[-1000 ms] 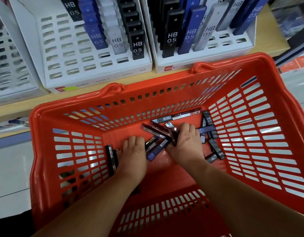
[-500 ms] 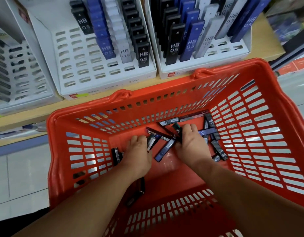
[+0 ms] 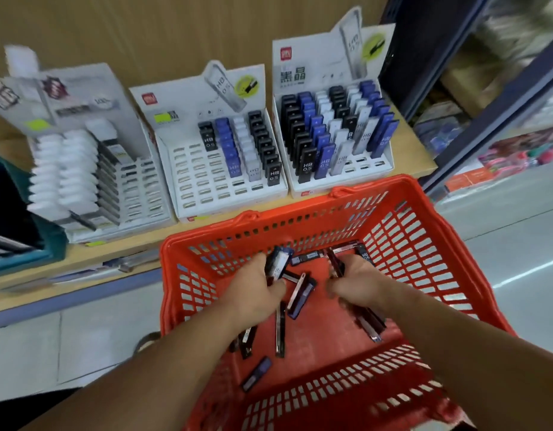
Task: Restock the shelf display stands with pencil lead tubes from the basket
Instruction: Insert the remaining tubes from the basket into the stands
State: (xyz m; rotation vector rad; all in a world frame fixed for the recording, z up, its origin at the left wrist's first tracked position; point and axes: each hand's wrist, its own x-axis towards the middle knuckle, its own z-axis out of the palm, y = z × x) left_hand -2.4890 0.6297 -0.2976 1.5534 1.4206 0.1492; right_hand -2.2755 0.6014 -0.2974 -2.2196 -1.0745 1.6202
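Wooden shelving (image 3: 407, 154) runs behind the basket (image 3: 424, 209) and carries three white display stands. The right stand (image 3: 331, 141), behind the basket's far right corner, is nearly full. The middle stand (image 3: 203, 181), behind its far left corner, has many empty slots. The left stand (image 3: 82, 169), well off to the basket's left, is smeared by motion.

Inside the basket I see the left hand (image 3: 253, 290) with fingers curled round a small bundle of lead tubes (image 3: 279, 262), raised off the floor. The right hand (image 3: 359, 281) is closed on one or two dark tubes (image 3: 335, 265) near the far wall. Loose tubes (image 3: 280, 331) lie scattered on the basket floor under and between the wrists.

I judge these to be light, stiff, smooth plastic cases, apt to slip out of a bundle. They are better pinched by the long flat sides, one at a time.

I cannot count how many each hand holds, since fingers cover them and blur softens the edges. The basket's near rim is cut off behind the forearms.
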